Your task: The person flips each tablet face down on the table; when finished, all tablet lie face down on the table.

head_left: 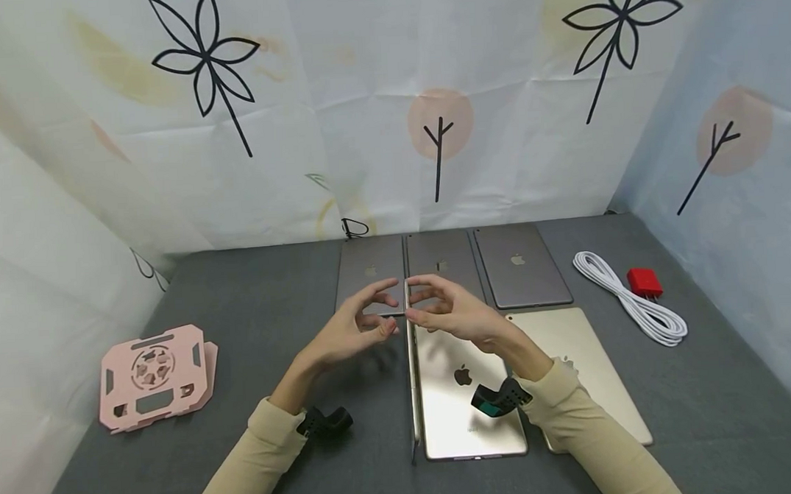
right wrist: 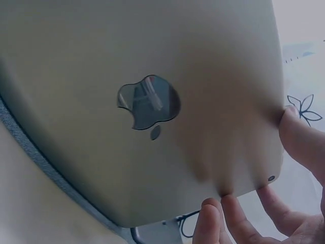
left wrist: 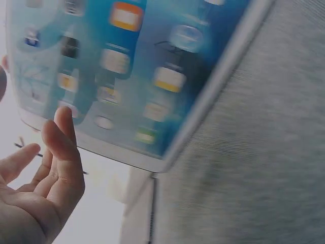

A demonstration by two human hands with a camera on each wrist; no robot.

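Note:
A gold tablet [head_left: 413, 393] stands upright on its edge at the middle of the table, seen edge-on from the head. Its lit screen [left wrist: 137, 86] with app icons faces left, and its gold back [right wrist: 71, 112] with an apple logo faces right. My right hand [head_left: 461, 314] holds the tablet's far upper corner by the edges, thumb on one side and fingertips on the other. Just left of the screen, my left hand [head_left: 349, 326] has loosely bent, spread fingers with nothing in them. Whether a left fingertip touches the tablet is hard to tell.
Two more gold tablets lie back up, one [head_left: 472, 413] beside the upright tablet and one [head_left: 603, 385] farther right. Three grey tablets [head_left: 519, 271] lie in a row behind. A white cable [head_left: 626, 307] and red charger [head_left: 644, 282] lie right, a pink stand [head_left: 152, 375] left.

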